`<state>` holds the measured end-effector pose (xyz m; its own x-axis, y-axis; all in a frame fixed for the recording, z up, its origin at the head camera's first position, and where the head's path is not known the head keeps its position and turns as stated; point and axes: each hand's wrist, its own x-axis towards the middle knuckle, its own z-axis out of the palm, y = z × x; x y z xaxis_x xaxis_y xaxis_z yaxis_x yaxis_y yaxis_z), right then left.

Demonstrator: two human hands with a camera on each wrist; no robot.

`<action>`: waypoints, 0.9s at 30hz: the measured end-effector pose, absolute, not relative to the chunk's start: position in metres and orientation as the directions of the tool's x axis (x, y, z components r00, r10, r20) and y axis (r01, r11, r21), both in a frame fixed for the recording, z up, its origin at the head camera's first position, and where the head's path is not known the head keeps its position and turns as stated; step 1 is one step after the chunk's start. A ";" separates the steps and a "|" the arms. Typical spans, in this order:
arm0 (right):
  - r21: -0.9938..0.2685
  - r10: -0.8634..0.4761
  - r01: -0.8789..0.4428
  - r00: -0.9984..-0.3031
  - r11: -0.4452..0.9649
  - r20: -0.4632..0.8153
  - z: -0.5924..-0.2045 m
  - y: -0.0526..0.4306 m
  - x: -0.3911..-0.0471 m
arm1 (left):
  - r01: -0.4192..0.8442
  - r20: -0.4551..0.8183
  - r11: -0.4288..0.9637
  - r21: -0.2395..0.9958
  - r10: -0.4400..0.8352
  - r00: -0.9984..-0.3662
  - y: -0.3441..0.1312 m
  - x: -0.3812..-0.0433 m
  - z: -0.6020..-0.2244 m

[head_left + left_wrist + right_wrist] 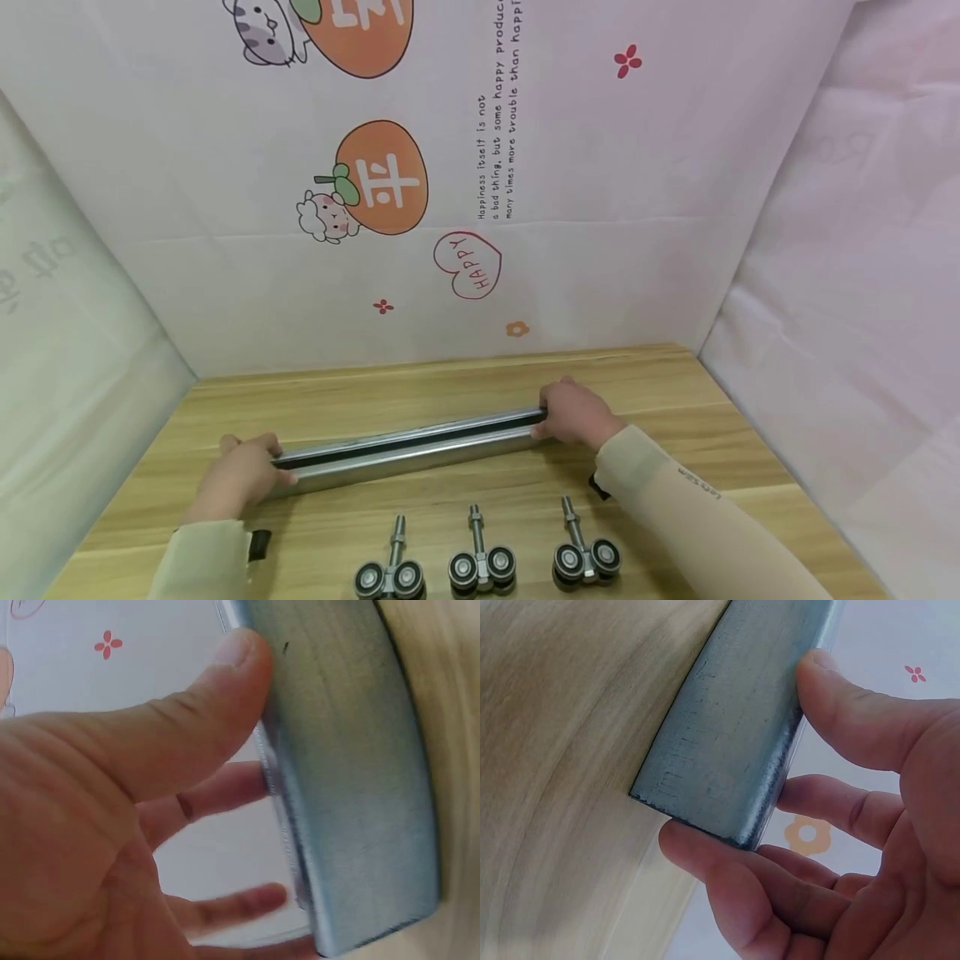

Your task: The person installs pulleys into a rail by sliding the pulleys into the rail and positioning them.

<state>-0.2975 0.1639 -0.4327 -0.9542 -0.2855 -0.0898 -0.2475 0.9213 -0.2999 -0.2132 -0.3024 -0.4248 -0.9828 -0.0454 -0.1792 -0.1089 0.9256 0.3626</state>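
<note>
A long grey metal channel rail (pixel 420 463) with a dark slot along its top lies across the wooden table, its right end farther back. My left hand (pixel 242 473) holds the rail's left end between thumb and fingers. In the left wrist view the thumb presses near the edge of the rail's smooth side (pixel 352 787). At the opposite end, my right hand (pixel 577 412) grips the rail. The right wrist view has the thumb on the upper edge of the metal side (pixel 712 742), with a fingertip under the end corner.
Three twin-wheel rollers with threaded bolts stand in a row in front of the rail: a left one (pixel 408 577), a middle one (pixel 463 568) and a right one (pixel 604 553). Printed white cloth (pixel 570 275) hangs behind the wooden table (pixel 330 533) and along both sides.
</note>
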 end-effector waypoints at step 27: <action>-0.301 -0.293 -0.260 -0.954 0.918 -0.070 -0.434 0.165 -0.298 | -0.078 -0.224 0.876 0.476 0.035 -0.974 -0.319 -0.220 -0.434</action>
<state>-0.2980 0.1650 -0.4339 -0.9536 -0.2930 -0.0698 -0.2599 0.9176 -0.3007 -0.2195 -0.3191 -0.4343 -0.9739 0.0349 -0.2244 -0.0784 0.8758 0.4763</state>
